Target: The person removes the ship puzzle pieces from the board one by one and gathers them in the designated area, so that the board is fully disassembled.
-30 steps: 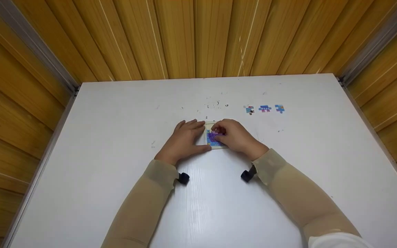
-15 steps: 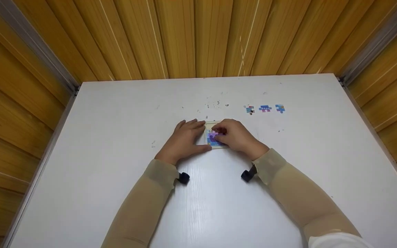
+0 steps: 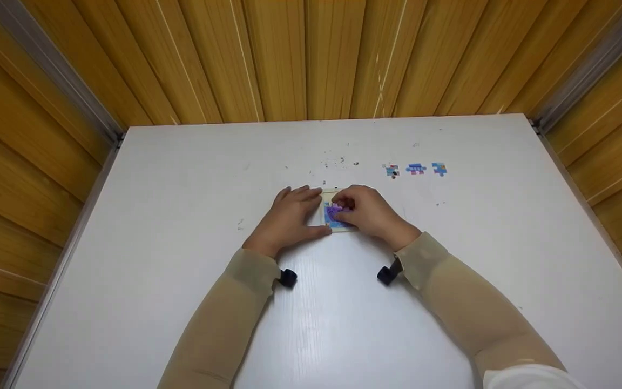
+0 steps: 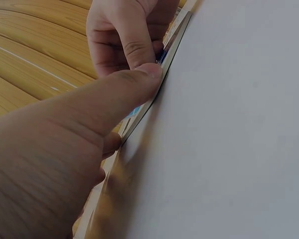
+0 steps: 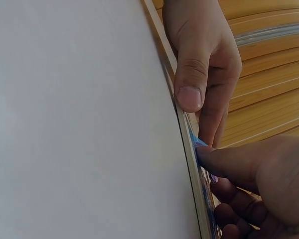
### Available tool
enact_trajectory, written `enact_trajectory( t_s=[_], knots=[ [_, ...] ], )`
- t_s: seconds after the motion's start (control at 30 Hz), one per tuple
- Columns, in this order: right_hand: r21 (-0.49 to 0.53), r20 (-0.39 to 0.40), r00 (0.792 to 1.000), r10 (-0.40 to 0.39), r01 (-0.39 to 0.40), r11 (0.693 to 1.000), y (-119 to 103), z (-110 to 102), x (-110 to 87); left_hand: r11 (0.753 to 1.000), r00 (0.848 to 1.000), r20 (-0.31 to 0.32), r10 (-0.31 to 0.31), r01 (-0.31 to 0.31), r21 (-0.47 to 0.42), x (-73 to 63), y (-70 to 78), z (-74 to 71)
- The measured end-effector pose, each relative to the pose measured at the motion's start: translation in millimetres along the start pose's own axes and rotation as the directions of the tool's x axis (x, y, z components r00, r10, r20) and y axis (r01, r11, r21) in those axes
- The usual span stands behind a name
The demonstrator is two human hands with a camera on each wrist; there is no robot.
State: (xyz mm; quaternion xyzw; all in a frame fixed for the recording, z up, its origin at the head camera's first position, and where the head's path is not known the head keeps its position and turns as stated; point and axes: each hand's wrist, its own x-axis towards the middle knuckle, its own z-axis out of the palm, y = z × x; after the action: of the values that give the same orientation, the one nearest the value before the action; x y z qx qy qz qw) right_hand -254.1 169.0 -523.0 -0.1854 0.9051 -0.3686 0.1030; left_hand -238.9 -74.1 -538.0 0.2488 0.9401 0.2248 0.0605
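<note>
A small jigsaw puzzle tray (image 3: 328,193) with a pale wooden border lies mid-table, its lower part filled with blue and purple pieces. My left hand (image 3: 288,220) rests along its left side, fingers stretched toward the top corner. The left thumb (image 4: 148,70) presses on the near border. Over the tray's right part, my right hand (image 3: 371,214) pinches a purple puzzle piece (image 5: 214,178) between thumb and curled fingers, low against the picture. The right hand hides much of that side of the tray.
Three loose puzzle pieces lie in a row at the back right: one multicoloured (image 3: 392,170), one purple-blue (image 3: 416,169) and one blue-orange (image 3: 439,168). Dark marks speckle the white table (image 3: 192,178). Wood-slat walls (image 3: 278,59) stand behind it and on both sides.
The purple piece under my right fingertips tilted, looking lighter half a second ago, and now lies flatter in the tray. Both hands have stayed in nearly the same place.
</note>
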Motion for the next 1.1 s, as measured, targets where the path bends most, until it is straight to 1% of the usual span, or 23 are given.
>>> enact_trajectory(
  t_s=[0.2, 0.6, 0.93, 1.1],
  knots=[
    [0.012, -0.014, 1.000, 0.004, -0.004, 1.000, -0.4, 0.8, 0.5, 1.000, 1.000, 0.004, -0.002, 0.002, 0.015, 0.8, -0.7, 0.0],
    [0.059, -0.012, 0.999, 0.031, -0.031, 0.998, 1.0, 0.6, -0.1, 1.000, 1.000, 0.007, -0.005, 0.005, -0.003, 0.2, -0.2, 0.3],
    [0.033, -0.003, 1.000, 0.022, -0.022, 0.999, 2.4, -3.1, 0.8, 1.000, 1.000, 0.001, -0.001, 0.001, -0.005, 0.3, -0.6, -0.4],
    [0.033, 0.008, 0.999, 0.038, -0.038, 0.999, 0.7, -5.1, 0.3, 1.000, 1.000, -0.003, 0.003, -0.003, -0.003, 0.5, -0.3, -0.3]
  ],
)
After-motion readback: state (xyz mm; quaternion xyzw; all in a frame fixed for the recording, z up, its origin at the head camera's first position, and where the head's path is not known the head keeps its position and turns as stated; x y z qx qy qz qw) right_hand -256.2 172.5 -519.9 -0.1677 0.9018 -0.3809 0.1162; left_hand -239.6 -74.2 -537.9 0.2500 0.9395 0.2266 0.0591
